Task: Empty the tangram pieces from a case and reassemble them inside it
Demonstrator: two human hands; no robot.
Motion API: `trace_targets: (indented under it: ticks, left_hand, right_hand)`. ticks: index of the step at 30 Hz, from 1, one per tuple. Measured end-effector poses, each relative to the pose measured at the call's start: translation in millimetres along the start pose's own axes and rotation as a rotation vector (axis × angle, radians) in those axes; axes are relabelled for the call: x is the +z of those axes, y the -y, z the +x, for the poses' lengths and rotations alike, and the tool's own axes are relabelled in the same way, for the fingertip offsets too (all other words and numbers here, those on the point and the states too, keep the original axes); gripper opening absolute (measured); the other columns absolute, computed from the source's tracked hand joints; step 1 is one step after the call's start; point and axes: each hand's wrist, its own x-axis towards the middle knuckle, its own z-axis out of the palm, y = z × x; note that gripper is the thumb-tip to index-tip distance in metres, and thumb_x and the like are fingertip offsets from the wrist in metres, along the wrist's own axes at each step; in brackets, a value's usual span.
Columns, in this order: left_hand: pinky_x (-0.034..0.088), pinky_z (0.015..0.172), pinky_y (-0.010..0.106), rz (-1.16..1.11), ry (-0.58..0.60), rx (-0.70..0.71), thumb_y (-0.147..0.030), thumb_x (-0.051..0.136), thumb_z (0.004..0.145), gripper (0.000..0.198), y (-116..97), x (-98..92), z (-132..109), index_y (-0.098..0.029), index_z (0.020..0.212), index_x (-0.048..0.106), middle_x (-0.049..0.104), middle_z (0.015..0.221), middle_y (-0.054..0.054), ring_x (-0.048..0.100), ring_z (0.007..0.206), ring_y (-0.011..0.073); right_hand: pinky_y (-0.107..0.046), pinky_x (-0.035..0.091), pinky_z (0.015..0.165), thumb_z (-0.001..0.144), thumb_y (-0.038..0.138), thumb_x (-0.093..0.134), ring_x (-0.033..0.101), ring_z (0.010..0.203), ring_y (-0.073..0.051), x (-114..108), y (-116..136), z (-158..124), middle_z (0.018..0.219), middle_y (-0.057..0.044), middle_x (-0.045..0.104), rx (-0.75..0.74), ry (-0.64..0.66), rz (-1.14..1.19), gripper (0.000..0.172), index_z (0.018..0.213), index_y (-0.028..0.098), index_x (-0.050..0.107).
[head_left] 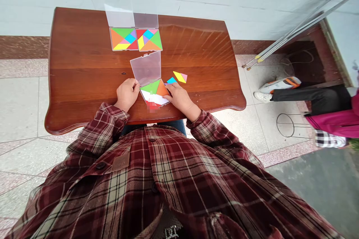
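Note:
A tangram case (146, 68) lies with its clear lid raised near the table's front edge. In its tray are a green triangle (150, 86), an orange triangle (161, 88) and a red piece (153, 105), with bare white between them. My left hand (127, 93) is closed at the tray's left corner by the hinge, thumb and finger pinching the edge. Over the tray's right side, my right hand (181, 99) has thumb and fingers bent against the orange triangle. A blue piece (171, 80) lies just beyond those fingers. Farther right, a yellow parallelogram (178, 76) touches a pink piece (184, 77).
Two filled tangram cases (124, 40) (149, 40) stand side by side with lids up at the back of the wooden table (84, 82). A tiled wall rises behind. To the right are crutches (280, 37) and a seated person's leg (294, 94).

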Motion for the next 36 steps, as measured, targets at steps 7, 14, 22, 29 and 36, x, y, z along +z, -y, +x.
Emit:
trace_targets:
  ticks: [7, 14, 22, 29, 36]
  left_hand:
    - [0.042, 0.076, 0.031, -0.022, 0.005, 0.007, -0.03, 0.046, 0.088, 0.016, 0, -0.6, 1, -0.022, 0.085, 0.059, 0.064, 0.091, 0.004, 0.058, 0.086, 0.0194]
    - [0.041, 0.075, 0.031, -0.018, 0.014, -0.001, -0.031, 0.045, 0.088, 0.017, -3, -3.5, 0, -0.022, 0.085, 0.059, 0.064, 0.09, 0.004, 0.058, 0.085, 0.0195]
    - [0.042, 0.076, 0.03, -0.024, 0.007, 0.001, -0.031, 0.045, 0.088, 0.017, -4, -3.9, -1, -0.022, 0.084, 0.059, 0.065, 0.091, 0.004, 0.058, 0.086, 0.0189]
    - [0.043, 0.077, 0.031, -0.02, -0.003, 0.013, -0.03, 0.045, 0.087, 0.016, -1, -1.6, 1, -0.022, 0.083, 0.058, 0.066, 0.095, 0.005, 0.06, 0.09, 0.0204]
    - [0.044, 0.078, 0.031, -0.023, -0.01, 0.009, -0.031, 0.045, 0.086, 0.017, 0, -2.6, 3, -0.022, 0.082, 0.058, 0.067, 0.094, 0.005, 0.06, 0.092, 0.0212]
  right_hand:
    - [-0.04, 0.044, 0.097, 0.086, 0.026, 0.063, 0.053, 0.111, -0.028, 2, 22, 6, 0.117, -0.016, 0.057, -0.031, -0.022, 0.008, 0.039, 0.121, 0.01, 0.058]
    - [-0.041, 0.044, 0.095, 0.088, 0.028, 0.06, 0.051, 0.109, -0.029, 7, 32, 19, 0.115, -0.016, 0.056, -0.021, -0.01, -0.014, 0.038, 0.121, 0.01, 0.057]
    - [-0.04, 0.044, 0.093, 0.087, 0.028, 0.059, 0.053, 0.106, -0.028, 8, 30, 18, 0.115, -0.016, 0.056, -0.011, -0.036, 0.03, 0.039, 0.122, 0.011, 0.056]
    - [-0.036, 0.046, 0.086, 0.089, 0.025, 0.051, 0.056, 0.1, -0.025, -13, -8, 10, 0.112, -0.013, 0.059, 0.152, -0.205, 0.068, 0.03, 0.116, 0.014, 0.059]
    - [-0.038, 0.046, 0.083, 0.085, 0.019, 0.05, 0.056, 0.093, -0.026, -29, -63, 13, 0.101, -0.013, 0.063, 0.345, -0.2, -0.004, 0.024, 0.105, 0.016, 0.062]
